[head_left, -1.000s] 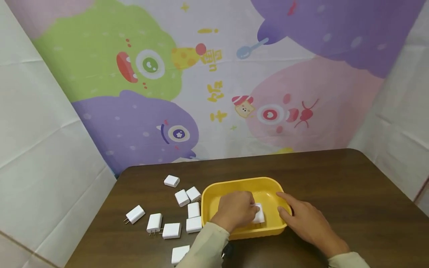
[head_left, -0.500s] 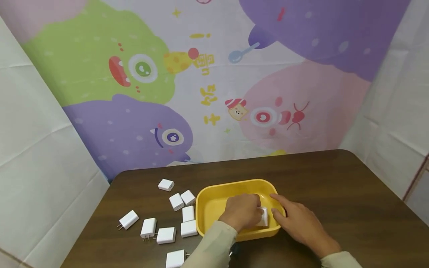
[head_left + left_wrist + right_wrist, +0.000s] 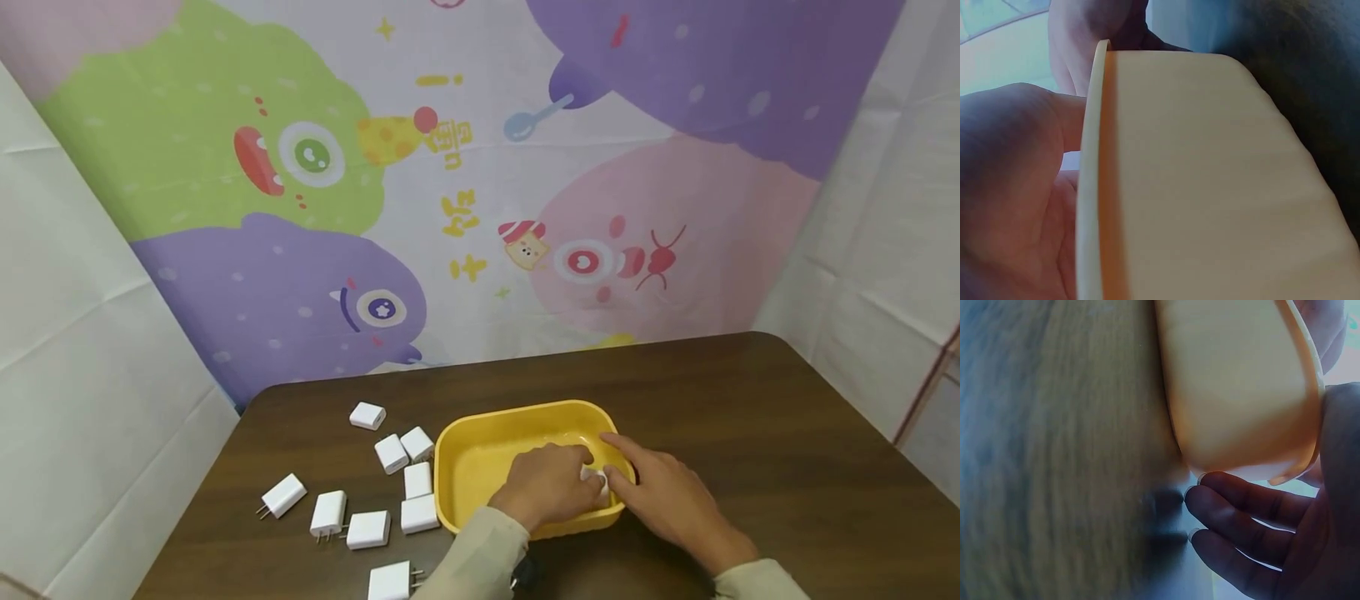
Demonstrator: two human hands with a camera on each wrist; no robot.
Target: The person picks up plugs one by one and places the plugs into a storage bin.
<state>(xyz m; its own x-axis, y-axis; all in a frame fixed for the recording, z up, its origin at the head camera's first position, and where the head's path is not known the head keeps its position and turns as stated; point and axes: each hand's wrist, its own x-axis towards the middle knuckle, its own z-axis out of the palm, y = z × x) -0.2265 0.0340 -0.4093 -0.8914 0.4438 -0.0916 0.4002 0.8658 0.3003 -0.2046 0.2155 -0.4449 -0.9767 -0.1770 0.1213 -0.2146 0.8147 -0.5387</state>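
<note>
In the head view, my left hand reaches down into the yellow bin and holds a white plug charger near the bin's right end. The fingers hide much of that charger. My right hand grips the bin's right end, its thumb over the rim by the charger. Seen from the right wrist, its fingers lie along the outside of the bin wall. The left wrist view shows the bin's outer side, with the left hand over the rim.
Several white chargers lie loose on the dark wooden table left of the bin, among them one charger at the back and one at far left. A small dark object sits beside the left sleeve. A cartoon cloth hangs behind.
My left hand has moved right inside the bin with the charger, which now sits close to the right wall. My right hand stays on the rim. The head view has shifted slightly.
</note>
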